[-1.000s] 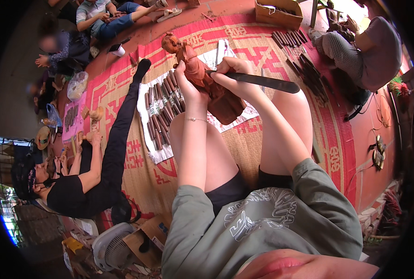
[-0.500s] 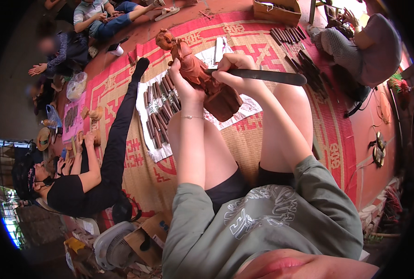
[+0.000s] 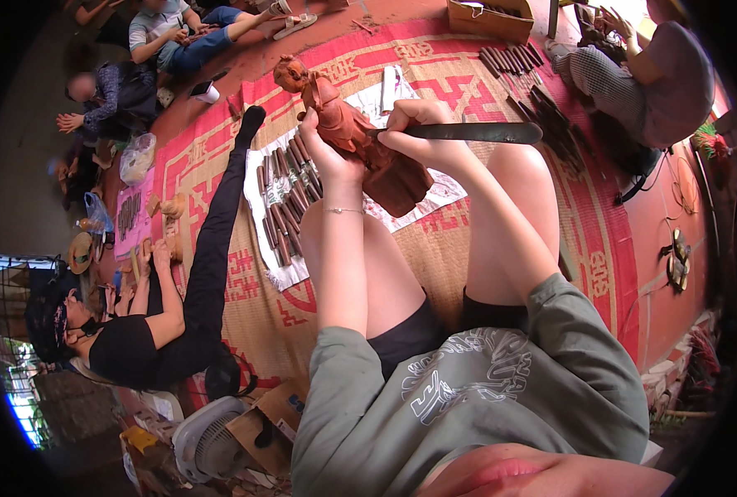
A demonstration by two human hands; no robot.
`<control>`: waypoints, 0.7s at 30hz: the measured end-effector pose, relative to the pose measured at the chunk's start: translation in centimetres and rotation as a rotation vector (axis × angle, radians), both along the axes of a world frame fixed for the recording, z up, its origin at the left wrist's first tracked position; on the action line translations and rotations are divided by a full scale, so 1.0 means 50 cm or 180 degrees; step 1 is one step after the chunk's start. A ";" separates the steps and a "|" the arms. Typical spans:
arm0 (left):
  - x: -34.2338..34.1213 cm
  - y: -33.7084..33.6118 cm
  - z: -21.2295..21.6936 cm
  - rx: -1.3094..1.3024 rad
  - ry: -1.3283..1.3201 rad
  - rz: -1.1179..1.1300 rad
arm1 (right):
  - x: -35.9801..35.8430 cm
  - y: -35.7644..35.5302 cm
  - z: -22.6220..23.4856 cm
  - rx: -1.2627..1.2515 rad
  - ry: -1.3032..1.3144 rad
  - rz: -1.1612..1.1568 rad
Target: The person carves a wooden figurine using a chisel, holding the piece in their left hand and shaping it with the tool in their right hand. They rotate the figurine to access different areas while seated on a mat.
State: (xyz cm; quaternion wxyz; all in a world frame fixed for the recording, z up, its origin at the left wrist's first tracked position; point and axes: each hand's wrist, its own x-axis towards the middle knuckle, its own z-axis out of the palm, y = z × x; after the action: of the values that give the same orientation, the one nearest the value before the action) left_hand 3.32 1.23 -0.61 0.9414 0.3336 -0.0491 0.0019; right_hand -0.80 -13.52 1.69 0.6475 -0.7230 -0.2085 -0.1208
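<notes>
A reddish-brown carved wooden figurine (image 3: 343, 120) is held up over my knees, leaning with its head to the upper left and its wide base to the lower right. My left hand (image 3: 333, 156) is closed around its left side. In my right hand (image 3: 425, 132) is a carving knife (image 3: 488, 132), gripped close to the figurine, with its long dark handle reaching out to the right. The tip of the knife meets the figurine's middle, though the cutting edge is too small to make out.
Below the figurine, a white cloth (image 3: 270, 267) on the patterned mat (image 3: 422, 277) carries rows of wooden-handled carving tools (image 3: 284, 195). More tools (image 3: 542, 116) lie at the right. A person in black (image 3: 149, 348) sits at the left, one leg stretched along the mat; others sit farther off.
The figurine's head has shifted slightly left, and the handle end of the knife has dipped left by a small amount. Both hands keep their grips.
</notes>
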 end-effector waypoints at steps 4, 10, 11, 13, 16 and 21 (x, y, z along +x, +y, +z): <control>0.004 0.004 -0.013 -0.0097 0.0124 0.0041 | -0.007 -0.003 0.007 -0.0350 0.0019 -0.0181; -0.007 -0.024 0.003 0.0282 0.0051 0.0349 | -0.009 -0.020 0.014 -0.0406 0.0407 -0.0177; -0.011 -0.026 0.005 0.0258 0.0034 0.0284 | -0.009 -0.019 0.009 -0.0268 0.0416 -0.0133; -0.013 -0.024 0.007 0.0208 -0.0001 0.0154 | -0.007 -0.016 0.003 0.0006 0.0432 -0.0046; -0.015 -0.016 0.009 0.0034 0.0127 0.0217 | -0.017 -0.022 0.024 -0.0689 0.0443 -0.0197; 0.005 -0.004 -0.023 -0.0029 0.0050 0.0033 | -0.020 -0.021 0.023 0.0321 0.0530 0.0034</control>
State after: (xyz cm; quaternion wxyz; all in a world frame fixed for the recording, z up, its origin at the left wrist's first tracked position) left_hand 3.55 1.04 -1.76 0.9433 0.3296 -0.0399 0.0044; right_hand -1.80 -14.56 2.85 0.6988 -0.6959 -0.1515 -0.0671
